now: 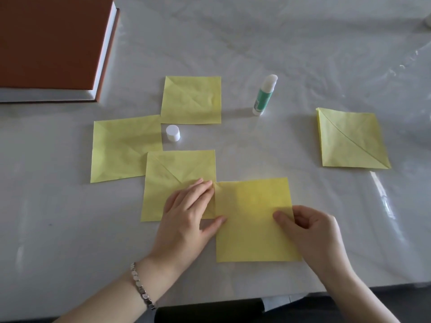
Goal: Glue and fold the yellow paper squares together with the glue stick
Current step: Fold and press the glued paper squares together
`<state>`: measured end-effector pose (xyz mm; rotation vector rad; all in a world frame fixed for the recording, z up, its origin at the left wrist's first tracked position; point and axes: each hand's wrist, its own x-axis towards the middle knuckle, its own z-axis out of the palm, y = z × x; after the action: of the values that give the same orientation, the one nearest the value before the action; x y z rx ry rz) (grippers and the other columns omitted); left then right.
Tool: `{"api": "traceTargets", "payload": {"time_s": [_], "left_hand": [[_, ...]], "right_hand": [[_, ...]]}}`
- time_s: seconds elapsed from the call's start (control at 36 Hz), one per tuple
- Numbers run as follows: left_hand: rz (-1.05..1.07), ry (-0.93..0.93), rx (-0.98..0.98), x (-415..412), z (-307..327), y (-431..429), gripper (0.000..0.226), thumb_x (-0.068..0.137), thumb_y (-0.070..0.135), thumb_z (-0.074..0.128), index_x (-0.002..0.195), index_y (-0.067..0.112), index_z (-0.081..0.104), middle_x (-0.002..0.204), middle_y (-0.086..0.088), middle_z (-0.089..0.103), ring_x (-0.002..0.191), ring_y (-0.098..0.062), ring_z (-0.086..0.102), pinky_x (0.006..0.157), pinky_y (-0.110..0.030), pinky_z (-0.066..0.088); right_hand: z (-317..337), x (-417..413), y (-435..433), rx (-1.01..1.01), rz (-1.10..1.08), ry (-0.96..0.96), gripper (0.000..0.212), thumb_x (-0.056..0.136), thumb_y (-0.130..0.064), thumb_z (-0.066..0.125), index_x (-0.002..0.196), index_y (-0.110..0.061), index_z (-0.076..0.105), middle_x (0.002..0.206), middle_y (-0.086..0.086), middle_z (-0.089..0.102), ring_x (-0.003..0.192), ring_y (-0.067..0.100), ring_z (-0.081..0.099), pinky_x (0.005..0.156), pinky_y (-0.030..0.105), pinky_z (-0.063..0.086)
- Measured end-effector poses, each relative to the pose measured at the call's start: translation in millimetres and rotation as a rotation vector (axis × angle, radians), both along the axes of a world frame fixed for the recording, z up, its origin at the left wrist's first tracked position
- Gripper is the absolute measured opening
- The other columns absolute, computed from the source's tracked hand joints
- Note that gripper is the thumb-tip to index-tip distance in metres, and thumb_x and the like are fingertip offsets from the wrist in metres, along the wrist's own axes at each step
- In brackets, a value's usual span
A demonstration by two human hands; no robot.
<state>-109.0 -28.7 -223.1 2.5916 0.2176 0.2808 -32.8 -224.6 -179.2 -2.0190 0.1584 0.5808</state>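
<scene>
Broadly, the plastic-covered surface (303,54) carries everything, with a brown book (46,43) lying at its far left corner. Of the five yellow sheets on it, the near square (251,236) lies closest to the person. Its upper left corner touches or just overlaps the lower right corner of the middle square (172,173). The left square (121,148) is tucked partly under the middle one, and the far square (191,101) sits beyond them. The right square (352,141), creased along its diagonal, lies well apart.

The left hand (186,217) presses down with fairly straight fingers across the seam where the near and middle squares meet, thumb resting on the near square. Its grip is apart, holding nothing. The right hand (312,229) has its grip clamped on the near square's right edge, thumb on top and fingers curled behind.

The glue stick (264,95) stands upright and uncapped beside the far square. Its white cap (172,133) stands between the far, left and middle squares.

The step in hand looks like joining: seating the near square against the middle one and pressing the bond. Whether glue is on that corner cannot be seen. Next, the joint likely needs firm rubbing while the right hand holds the edges square, before another sheet is glued on.
</scene>
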Motion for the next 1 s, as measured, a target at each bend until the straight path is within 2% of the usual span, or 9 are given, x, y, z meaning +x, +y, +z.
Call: {"api": "traceTargets", "payload": {"time_s": [0.19, 0.42, 0.89, 1.0], "left_hand": [[0.006, -0.008, 0.022, 0.1, -1.4, -0.4, 0.052, 0.081, 0.044, 0.052, 0.110, 0.003, 0.066, 0.122, -0.004, 0.062, 0.120, -0.012, 0.046, 0.100, -0.028, 0.030], [-0.001, 0.029, 0.006, -0.3, 0.2, -0.4, 0.051, 0.081, 0.043, 0.051, 0.112, 0.004, 0.066, 0.124, -0.004, 0.061, 0.121, -0.012, 0.045, 0.104, -0.022, 0.023], [-0.001, 0.020, 0.016, 0.1, -0.7, -1.0, 0.051, 0.081, 0.041, 0.051, 0.113, 0.003, 0.064, 0.126, -0.005, 0.059, 0.124, -0.012, 0.043, 0.101, -0.028, 0.028], [-0.001, 0.023, 0.025, 0.2, -0.5, -1.1, 0.054, 0.081, 0.041, 0.050, 0.117, 0.003, 0.062, 0.126, -0.005, 0.059, 0.124, -0.013, 0.042, 0.101, -0.029, 0.029]], "right_hand": [[-2.2, 0.4, 0.7, -0.016, 0.001, -0.026, 0.010, 0.079, -0.018, 0.070, 0.070, -0.022, 0.072, 0.067, -0.008, 0.072, 0.066, 0.015, 0.067, 0.069, 0.037, 0.055], [-5.8, 0.6, 0.1, -0.043, 0.014, -0.052, 0.008, 0.078, -0.020, 0.071, 0.072, -0.024, 0.072, 0.068, -0.012, 0.071, 0.066, 0.009, 0.066, 0.064, 0.028, 0.052], [-7.5, 0.0, 0.9, -0.076, 0.024, -0.077, 0.011, 0.078, -0.021, 0.071, 0.068, -0.026, 0.070, 0.067, -0.013, 0.070, 0.068, 0.012, 0.066, 0.067, 0.033, 0.054], [-7.6, 0.3, 1.6, -0.079, 0.025, -0.078, 0.009, 0.078, -0.022, 0.071, 0.070, -0.025, 0.070, 0.067, -0.007, 0.070, 0.070, 0.016, 0.066, 0.068, 0.035, 0.054]]}}
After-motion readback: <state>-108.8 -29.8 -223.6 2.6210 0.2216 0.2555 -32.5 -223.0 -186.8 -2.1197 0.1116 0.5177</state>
